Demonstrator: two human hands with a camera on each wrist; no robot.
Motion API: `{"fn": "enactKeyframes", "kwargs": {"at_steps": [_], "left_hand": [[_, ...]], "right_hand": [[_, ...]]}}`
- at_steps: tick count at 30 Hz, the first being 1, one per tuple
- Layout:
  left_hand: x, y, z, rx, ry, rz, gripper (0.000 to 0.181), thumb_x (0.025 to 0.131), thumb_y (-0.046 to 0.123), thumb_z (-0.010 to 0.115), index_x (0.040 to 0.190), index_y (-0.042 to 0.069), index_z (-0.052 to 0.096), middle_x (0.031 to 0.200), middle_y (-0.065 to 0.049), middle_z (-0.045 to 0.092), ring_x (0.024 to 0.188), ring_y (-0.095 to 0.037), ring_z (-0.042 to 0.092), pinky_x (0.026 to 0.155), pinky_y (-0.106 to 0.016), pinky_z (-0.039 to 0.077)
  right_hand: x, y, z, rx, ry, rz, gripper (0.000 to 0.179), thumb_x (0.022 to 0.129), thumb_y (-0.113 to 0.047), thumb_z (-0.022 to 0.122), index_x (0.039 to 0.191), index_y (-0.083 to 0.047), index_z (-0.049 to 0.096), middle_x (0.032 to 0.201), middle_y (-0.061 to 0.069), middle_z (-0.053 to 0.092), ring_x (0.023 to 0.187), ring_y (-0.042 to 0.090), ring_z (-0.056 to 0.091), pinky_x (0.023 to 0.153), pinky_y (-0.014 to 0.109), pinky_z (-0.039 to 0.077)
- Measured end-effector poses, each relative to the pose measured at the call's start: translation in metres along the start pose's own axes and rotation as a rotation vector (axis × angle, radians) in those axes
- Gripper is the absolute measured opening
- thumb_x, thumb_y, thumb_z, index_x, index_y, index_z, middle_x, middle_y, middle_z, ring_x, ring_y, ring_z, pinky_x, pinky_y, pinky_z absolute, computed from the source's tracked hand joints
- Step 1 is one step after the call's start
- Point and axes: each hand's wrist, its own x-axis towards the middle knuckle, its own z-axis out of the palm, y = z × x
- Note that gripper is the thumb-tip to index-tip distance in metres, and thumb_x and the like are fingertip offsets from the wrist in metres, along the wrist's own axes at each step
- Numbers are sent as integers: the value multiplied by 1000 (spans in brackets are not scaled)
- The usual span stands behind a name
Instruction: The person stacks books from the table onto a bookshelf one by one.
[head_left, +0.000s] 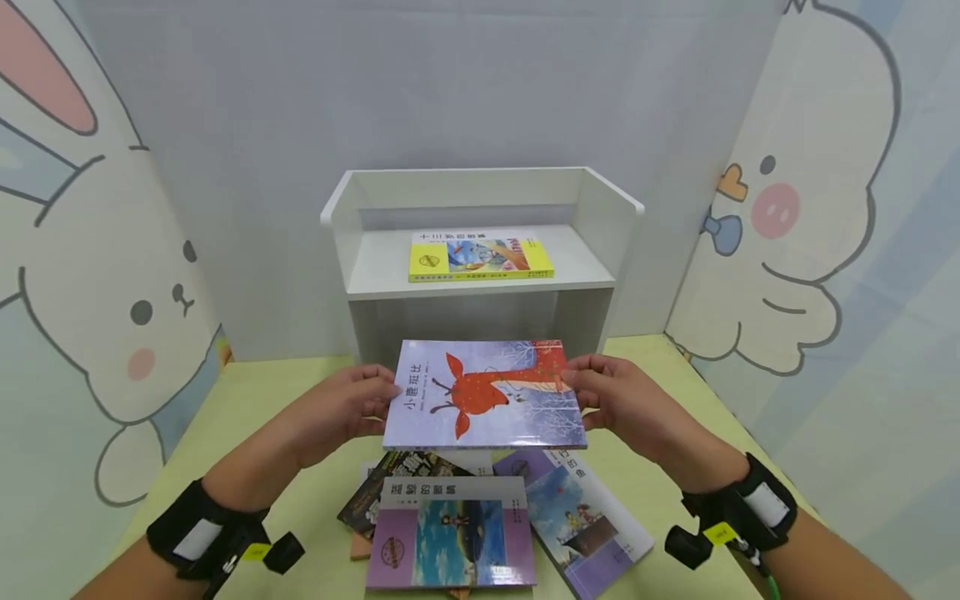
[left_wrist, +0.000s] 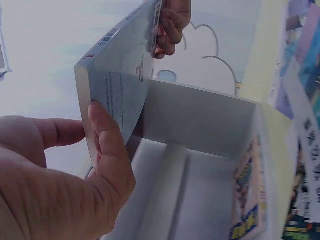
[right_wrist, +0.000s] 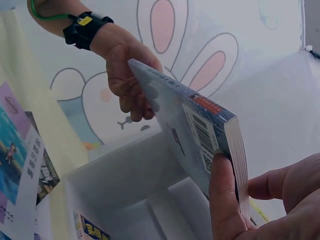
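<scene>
On the near side of the white shelf (head_left: 382, 260), closest to the viewer, a purple book with a sea cover (head_left: 453, 542) overlaps a dark book (head_left: 386, 492), with a purple-and-white book (head_left: 585, 521) askew to their right; a bumped cover could probably send this loose stack sliding. Beyond them, just in front of the shelf, the deer book (head_left: 487, 396) is held up flat. The left hand (head_left: 345, 412) and right hand (head_left: 630, 408) are well apart, each pinching one short edge between thumb and fingers. With only its ends gripped, it might tip onto the stack if either pinch slackened; carried too low, it could catch the shelf's front edge. Farthest, on the shelf's upper board, lies a yellow book (head_left: 482, 258), which a careless push might shift.
</scene>
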Motion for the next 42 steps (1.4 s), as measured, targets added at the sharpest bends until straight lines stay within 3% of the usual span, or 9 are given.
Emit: {"fn": "enactKeyframes", "kwargs": {"at_steps": [10, 14, 20, 25, 30, 34, 38, 42], "left_hand": [[-8, 48, -8, -38, -11, 108, 14, 114, 17, 57, 116, 4, 62, 122, -8, 75, 97, -19, 74, 87, -29, 63], [-2, 71, -11, -39, -1, 135, 17, 115, 17, 57, 119, 2, 63, 120, -6, 77, 97, -18, 75, 85, -26, 62], [23, 103, -17, -5, 96, 131, 27, 115, 18, 54, 128, -4, 60, 112, -1, 77, 94, -14, 72, 80, -22, 59], [50, 118, -21, 57, 197, 123, 39, 116, 21, 52, 142, -8, 56, 121, -6, 69, 100, -17, 66, 82, -20, 55], [73, 126, -21, 117, 284, 106, 45, 118, 22, 52, 150, -9, 55, 137, -14, 63, 111, -22, 64, 89, -22, 55], [88, 130, -23, 174, 334, 95, 47, 117, 23, 53, 155, -5, 56, 149, -16, 61, 121, -27, 62, 102, -30, 55], [100, 131, -27, 192, 355, 110, 46, 117, 20, 54, 156, -5, 56, 151, -18, 60, 126, -30, 61, 111, -38, 53], [108, 133, -30, 194, 380, 131, 44, 116, 21, 54, 150, -7, 60, 147, -18, 62, 124, -27, 60, 111, -37, 51]], "right_hand": [[6, -45, -8, -24, -3, -76, 44, 115, -29, 62, 143, 3, 54, 124, 9, 76, 100, 22, 77, 83, 29, 64], [15, -65, -13, 14, 0, -105, 44, 116, -27, 61, 144, 5, 51, 121, 6, 78, 100, 19, 78, 85, 26, 63], [43, -96, -21, 4, 66, -114, 53, 115, -30, 63, 150, 8, 51, 114, 2, 79, 95, 14, 78, 87, 22, 62], [71, -113, -26, -28, 125, -102, 56, 114, -31, 63, 154, 7, 53, 125, 8, 72, 101, 18, 72, 89, 20, 60], [96, -122, -28, -23, 187, -84, 57, 115, -30, 62, 157, 7, 52, 136, 16, 63, 104, 20, 68, 88, 20, 59], [117, -124, -31, -26, 240, -78, 56, 114, -28, 62, 157, 6, 53, 139, 18, 61, 104, 20, 67, 87, 20, 60], [136, -124, -34, -45, 274, -79, 51, 114, -26, 63, 153, 6, 58, 140, 18, 60, 110, 22, 64, 86, 21, 58], [150, -127, -34, -90, 331, -75, 48, 113, -27, 64, 150, 3, 62, 137, 15, 62, 112, 23, 63, 87, 21, 58]]}}
